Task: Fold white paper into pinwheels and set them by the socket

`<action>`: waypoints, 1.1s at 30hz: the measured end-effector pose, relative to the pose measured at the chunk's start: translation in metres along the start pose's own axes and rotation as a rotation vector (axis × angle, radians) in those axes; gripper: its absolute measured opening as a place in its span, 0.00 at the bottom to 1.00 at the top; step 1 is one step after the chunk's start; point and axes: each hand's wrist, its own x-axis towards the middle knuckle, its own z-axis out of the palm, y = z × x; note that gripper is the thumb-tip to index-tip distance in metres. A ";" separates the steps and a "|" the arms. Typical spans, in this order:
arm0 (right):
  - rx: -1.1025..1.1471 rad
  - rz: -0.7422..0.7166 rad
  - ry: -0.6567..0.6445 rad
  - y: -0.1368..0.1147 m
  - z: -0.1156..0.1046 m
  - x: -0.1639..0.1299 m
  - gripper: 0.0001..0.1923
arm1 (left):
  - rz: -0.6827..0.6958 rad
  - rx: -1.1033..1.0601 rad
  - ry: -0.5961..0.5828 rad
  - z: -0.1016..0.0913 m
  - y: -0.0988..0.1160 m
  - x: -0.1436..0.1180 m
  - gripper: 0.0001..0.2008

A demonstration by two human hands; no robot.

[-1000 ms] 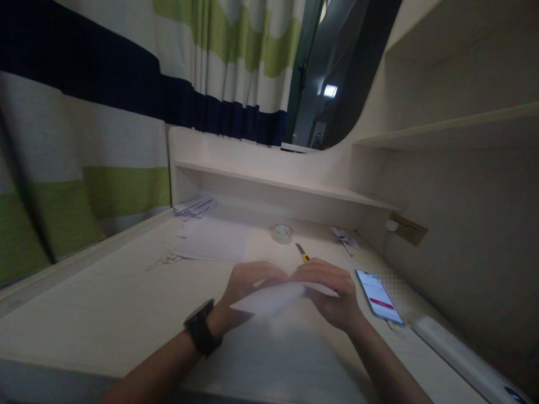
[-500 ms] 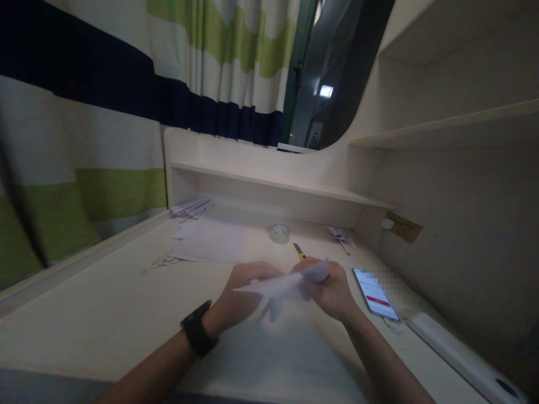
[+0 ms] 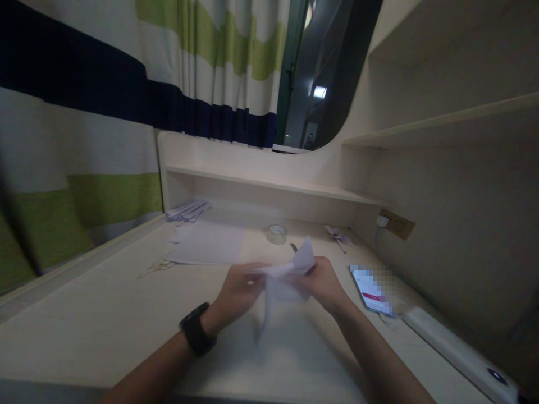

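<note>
Both my hands hold a folded white sheet of paper point(image 3: 281, 281) just above the pale desk point(image 3: 105, 314). My left hand point(image 3: 236, 292), with a black watch on its wrist, pinches the paper's left side. My right hand point(image 3: 322, 283) grips the right side, where one corner sticks up. A lower flap hangs down between the hands and is blurred.
Behind the hands lie flat paper sheets point(image 3: 208, 244), a roll of clear tape point(image 3: 276, 233), a yellow-handled cutter point(image 3: 293, 247) and a small folded paper piece point(image 3: 338, 235). A lit phone point(image 3: 370, 290) and a white power strip point(image 3: 458, 350) lie to the right. Shelves rise behind; a striped curtain hangs left.
The paper went from lying flat between my hands to being turned, one corner now raised and a flap hanging down. The view shifted slightly to the right.
</note>
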 end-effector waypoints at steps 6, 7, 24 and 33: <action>0.141 -0.016 0.101 0.002 0.001 0.006 0.28 | -0.333 -0.391 -0.100 0.013 -0.014 0.001 0.15; 0.164 -0.017 0.124 0.003 0.002 0.007 0.30 | -0.399 -0.484 -0.149 0.016 -0.015 -0.001 0.17; -0.121 -0.186 0.546 0.039 -0.024 0.033 0.39 | -0.575 -0.626 -0.198 0.012 -0.037 -0.003 0.15; -0.885 -0.566 0.243 0.041 -0.035 0.032 0.02 | -0.557 -0.668 -0.192 0.006 -0.043 -0.001 0.16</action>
